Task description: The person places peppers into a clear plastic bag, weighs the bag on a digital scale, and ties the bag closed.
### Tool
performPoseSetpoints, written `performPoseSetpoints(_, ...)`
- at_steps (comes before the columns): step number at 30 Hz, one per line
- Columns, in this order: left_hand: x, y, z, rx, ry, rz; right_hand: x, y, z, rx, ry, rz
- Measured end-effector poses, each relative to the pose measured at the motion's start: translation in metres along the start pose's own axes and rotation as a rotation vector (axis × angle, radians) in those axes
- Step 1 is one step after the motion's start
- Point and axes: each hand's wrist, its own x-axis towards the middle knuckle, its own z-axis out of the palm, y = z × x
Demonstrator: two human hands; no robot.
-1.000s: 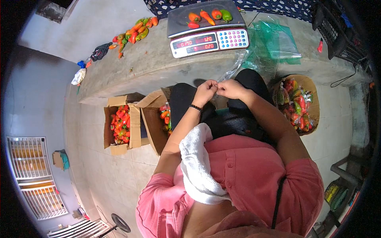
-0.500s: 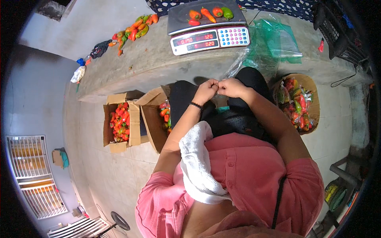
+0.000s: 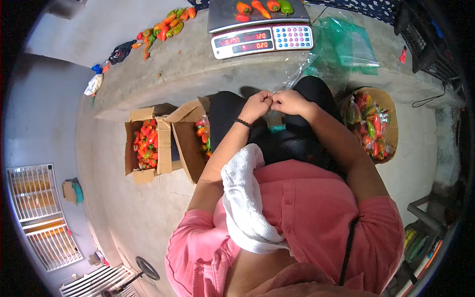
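Note:
Over my lap, my left hand (image 3: 257,107) and my right hand (image 3: 291,102) meet with fingertips pinched together. Both grip the edge of a clear plastic bag (image 3: 295,74), which runs up to the concrete counter. Beyond them stands a digital scale (image 3: 262,39) with red lit figures and a keypad. Several red, orange and green peppers (image 3: 261,8) lie on its dark pan. To the scale's right are green and clear plastic bags (image 3: 346,44). What exactly sits between my fingertips is too small to make out.
Loose peppers (image 3: 170,25) lie at the counter's left. Left of my legs, two cardboard boxes (image 3: 166,148) (image 3: 185,143) hold peppers. On the right, another cardboard box (image 3: 391,114) holds bagged peppers. A black crate (image 3: 420,39) stands at the far right. A white towel (image 3: 242,198) hangs from me.
The whole view has shifted slightly, so the scale and counter sit higher. My hands keep their pinch on the plastic, with only a slight shift of the fingers.

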Motion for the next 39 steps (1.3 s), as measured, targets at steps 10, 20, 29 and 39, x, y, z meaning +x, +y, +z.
performPoseSetpoints(10,0.002,0.001,-0.001,0.063,-0.02,0.005,0.001,-0.002,-0.002,0.022,0.025,-0.033)
performPoseSetpoints(20,0.003,-0.003,0.0,0.079,-0.058,0.0,0.001,0.003,0.003,0.001,0.012,-0.075)
performPoseSetpoints(29,-0.004,0.01,-0.005,0.147,-0.109,0.01,0.003,0.001,0.002,-0.011,-0.012,-0.078)
performPoseSetpoints(39,-0.002,0.003,-0.003,0.155,-0.062,0.07,0.005,0.006,0.008,-0.082,0.025,-0.105)
